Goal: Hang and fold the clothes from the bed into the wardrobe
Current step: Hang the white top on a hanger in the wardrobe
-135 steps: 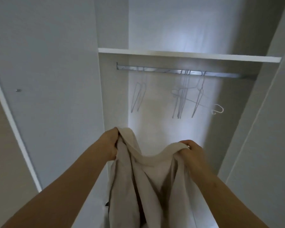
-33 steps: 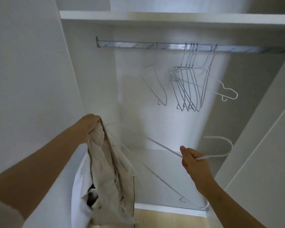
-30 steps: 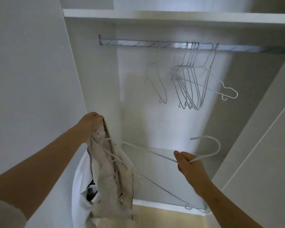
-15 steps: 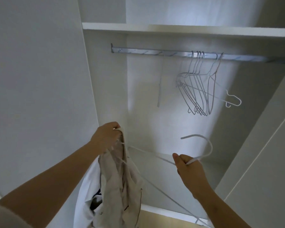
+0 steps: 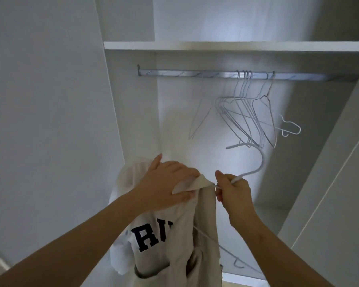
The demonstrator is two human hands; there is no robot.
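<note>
A beige sweatshirt with dark block letters hangs in front of the open wardrobe, partly draped over a white wire hanger. My left hand lies on the garment's shoulder and pinches its neckline edge. My right hand grips the hanger at the base of its hook, right beside the neckline. The hanger's lower wire pokes out under the fabric on the right. Something white hangs behind the sweatshirt.
The metal rail runs under a white shelf. Several empty wire hangers bunch at its right part, with one more to their left. A white hanger juts out at the right. Wardrobe side panels stand on both sides.
My left hand has risen and spread the sweatshirt over the hanger's left arm; the lettered front now shows. My right hand moved closer to the neckline, still holding the hanger.
</note>
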